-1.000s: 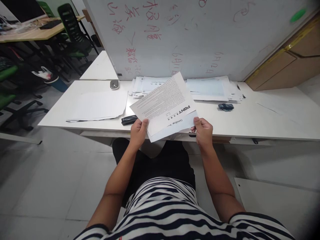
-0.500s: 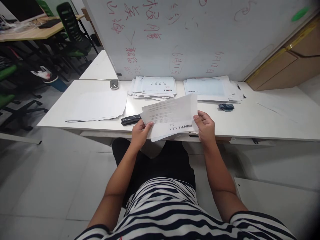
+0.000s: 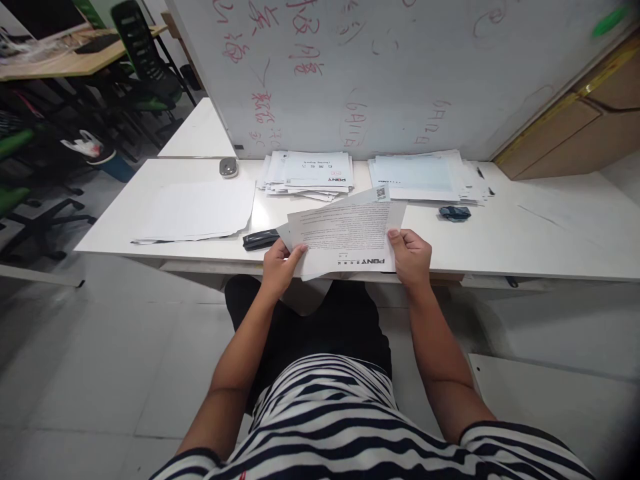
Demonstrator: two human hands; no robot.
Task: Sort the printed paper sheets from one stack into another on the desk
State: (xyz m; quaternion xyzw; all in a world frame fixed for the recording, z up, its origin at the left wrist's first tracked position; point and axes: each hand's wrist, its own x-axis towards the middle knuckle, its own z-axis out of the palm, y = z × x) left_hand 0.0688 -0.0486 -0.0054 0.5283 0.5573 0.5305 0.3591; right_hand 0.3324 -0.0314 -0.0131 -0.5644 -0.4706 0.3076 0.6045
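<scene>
Printed paper sheets are held up over the desk's front edge, between my two hands. My left hand is closed on their left side, thumb on top. On the right side, my right hand pinches the sheets with its thumb across the front. The top sheet carries lines of text and a PONY logo. A second sheet sticks out behind it at a slant, showing at the upper right and lower left. Just beyond my left hand lies a black stapler-like object, partly hidden by the paper.
On the white desk stand two paper stacks, a left stack and a right stack. Large blank sheets lie at left, near a computer mouse. A dark crumpled item sits at right. Behind rises a whiteboard; cardboard leans beside it.
The front sheet has turned and flattened toward me, so its text shows more clearly. The sheet behind now fans out at the upper right. Both hands keep their hold in nearly the same place.
</scene>
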